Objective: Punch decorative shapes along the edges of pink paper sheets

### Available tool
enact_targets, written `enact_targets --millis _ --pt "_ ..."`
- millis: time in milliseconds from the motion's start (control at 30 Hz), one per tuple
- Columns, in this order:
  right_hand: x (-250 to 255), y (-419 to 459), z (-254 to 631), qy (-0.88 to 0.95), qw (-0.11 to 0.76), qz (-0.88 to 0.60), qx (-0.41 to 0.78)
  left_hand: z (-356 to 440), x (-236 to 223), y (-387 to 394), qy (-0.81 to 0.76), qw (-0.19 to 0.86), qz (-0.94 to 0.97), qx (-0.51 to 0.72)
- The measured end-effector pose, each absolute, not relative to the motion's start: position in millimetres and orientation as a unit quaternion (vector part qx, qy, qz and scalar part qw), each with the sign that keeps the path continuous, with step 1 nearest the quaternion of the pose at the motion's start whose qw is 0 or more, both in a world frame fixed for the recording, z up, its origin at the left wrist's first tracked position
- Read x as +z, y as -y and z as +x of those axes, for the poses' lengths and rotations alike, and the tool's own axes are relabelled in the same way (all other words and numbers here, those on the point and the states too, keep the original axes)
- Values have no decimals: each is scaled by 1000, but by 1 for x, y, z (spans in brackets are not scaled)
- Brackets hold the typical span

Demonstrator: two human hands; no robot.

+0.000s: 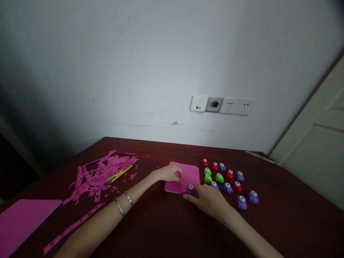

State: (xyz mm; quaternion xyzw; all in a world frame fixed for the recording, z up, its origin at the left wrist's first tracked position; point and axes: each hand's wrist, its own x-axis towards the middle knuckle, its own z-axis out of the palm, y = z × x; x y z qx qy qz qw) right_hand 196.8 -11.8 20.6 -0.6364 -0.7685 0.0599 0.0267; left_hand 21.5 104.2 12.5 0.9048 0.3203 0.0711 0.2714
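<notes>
A stack of pink paper sheets lies in the middle of the table. My left hand rests over its left side, fingers curled and thumb close to them, on a smaller pink paper piece with small punched marks. At the stack's lower right corner, my right hand closes its thumb and fingers round a purple craft punch with a white and black top. The punch sits by the paper's edge; whether the paper is in its slot is hidden. Under my left fingertips the contact is partly hidden.
Several red, green and purple craft punches stand right of the stack. Left lie a heap of pink paper scraps, a yellow utility knife, a punched pink strip and a large pink sheet. Wall sockets are behind the table.
</notes>
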Motion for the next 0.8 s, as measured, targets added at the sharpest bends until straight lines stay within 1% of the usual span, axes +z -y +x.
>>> enact_targets --millis 133,267,600,800 --pt "19 13 192 753 24 -656 53 20 6 -105 -340 263 900 73" --pt "19 14 190 742 25 -667 64 18 1 -107 -335 282 895 87" --pt "20 16 191 753 26 -652 82 18 -1 -108 -340 319 878 104" --pt "32 20 192 763 39 -638 101 16 -1 -108 -339 332 875 101"
